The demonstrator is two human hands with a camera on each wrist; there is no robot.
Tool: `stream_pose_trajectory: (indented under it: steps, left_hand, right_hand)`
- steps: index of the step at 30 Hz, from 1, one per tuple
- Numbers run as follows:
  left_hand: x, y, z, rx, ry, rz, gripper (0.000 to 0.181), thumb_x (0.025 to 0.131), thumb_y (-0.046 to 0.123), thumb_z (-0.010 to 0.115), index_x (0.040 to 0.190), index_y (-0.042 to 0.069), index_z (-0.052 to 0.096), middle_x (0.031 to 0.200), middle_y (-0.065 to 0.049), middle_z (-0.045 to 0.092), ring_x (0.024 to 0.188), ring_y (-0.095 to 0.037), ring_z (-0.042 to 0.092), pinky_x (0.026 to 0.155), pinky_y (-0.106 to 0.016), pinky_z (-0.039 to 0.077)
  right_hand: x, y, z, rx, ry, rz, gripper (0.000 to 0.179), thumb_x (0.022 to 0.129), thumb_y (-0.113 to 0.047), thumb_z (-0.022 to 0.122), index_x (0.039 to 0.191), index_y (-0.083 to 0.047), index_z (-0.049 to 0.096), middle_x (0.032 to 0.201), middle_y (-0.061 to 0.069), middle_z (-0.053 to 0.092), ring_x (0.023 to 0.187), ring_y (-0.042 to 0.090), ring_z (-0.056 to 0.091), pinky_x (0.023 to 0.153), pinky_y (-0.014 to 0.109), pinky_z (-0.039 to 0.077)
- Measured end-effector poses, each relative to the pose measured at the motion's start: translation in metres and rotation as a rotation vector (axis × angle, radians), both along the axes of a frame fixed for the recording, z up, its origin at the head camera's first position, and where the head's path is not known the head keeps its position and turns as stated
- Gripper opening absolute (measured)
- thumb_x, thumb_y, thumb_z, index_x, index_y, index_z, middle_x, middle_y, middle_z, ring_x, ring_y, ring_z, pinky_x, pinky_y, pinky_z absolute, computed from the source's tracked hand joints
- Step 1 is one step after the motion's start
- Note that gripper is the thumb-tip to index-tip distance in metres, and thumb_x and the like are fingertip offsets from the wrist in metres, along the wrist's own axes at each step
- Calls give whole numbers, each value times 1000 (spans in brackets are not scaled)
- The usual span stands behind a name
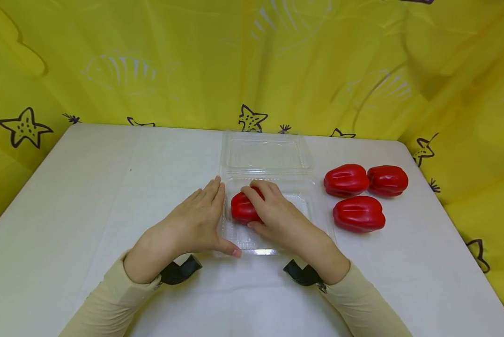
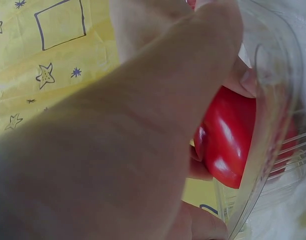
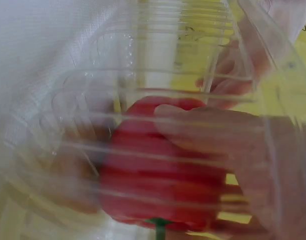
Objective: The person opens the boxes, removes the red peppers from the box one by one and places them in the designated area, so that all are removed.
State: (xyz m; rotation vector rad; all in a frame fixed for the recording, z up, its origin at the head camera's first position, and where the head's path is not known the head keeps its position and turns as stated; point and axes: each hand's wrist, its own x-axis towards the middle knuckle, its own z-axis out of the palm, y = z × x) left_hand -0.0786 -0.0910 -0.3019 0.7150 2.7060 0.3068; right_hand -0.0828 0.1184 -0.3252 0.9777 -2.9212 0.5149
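A clear plastic clamshell container [image 1: 319, 206] lies on the table with its lid [image 1: 269, 152] folded back, away from the person. My right hand [image 1: 277, 213] grips a red bell pepper [image 1: 242, 209] in the left part of the container's base. The right wrist view shows that bell pepper [image 3: 153, 170] through the ribbed clear wall, its green stem facing the camera and the thumb on its side. Against the container's left edge rests my left hand [image 1: 195, 220], fingers straight and thumb stretched along the front corner.
Three more red bell peppers lie to the right of the container: one at the back [image 1: 345, 180], one beside it [image 1: 388, 180] and one nearer [image 1: 359, 214]. A yellow patterned curtain [image 1: 193, 65] hangs behind the white table [image 1: 87, 196] and along its sides.
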Motion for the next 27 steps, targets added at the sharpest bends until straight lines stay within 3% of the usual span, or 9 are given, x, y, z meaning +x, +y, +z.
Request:
stream_pose_trajectory:
  steps: [7, 15, 27]
  left_hand:
    - [-1, 0, 0, 3, 10, -1, 136, 65, 73, 77, 154, -9, 15, 164, -26, 10, 154, -35, 11, 124, -51, 20]
    - [-1, 0, 0, 7, 3, 8, 137, 64, 72, 78, 154, -9, 15, 164, -26, 10, 154, -36, 11, 124, -51, 20]
    - [-1, -1, 0, 11, 6, 12, 137, 64, 73, 78, 154, -9, 16, 164, -26, 10, 154, -36, 12, 124, -51, 20]
  right_hand:
    - [-2, 6, 4, 0, -38, -23, 68, 82, -16, 80, 141, -9, 46, 140, 10, 48, 133, 26, 43, 99, 38, 55]
    - [-2, 13, 10, -14, 2, -29, 68, 81, -15, 81, 139, -9, 47, 138, 9, 49, 132, 26, 44, 100, 38, 54]
    - [3, 22, 23, -14, 30, -59, 74, 77, -16, 83, 143, -12, 50, 134, 9, 51, 127, 26, 46, 91, 38, 59]
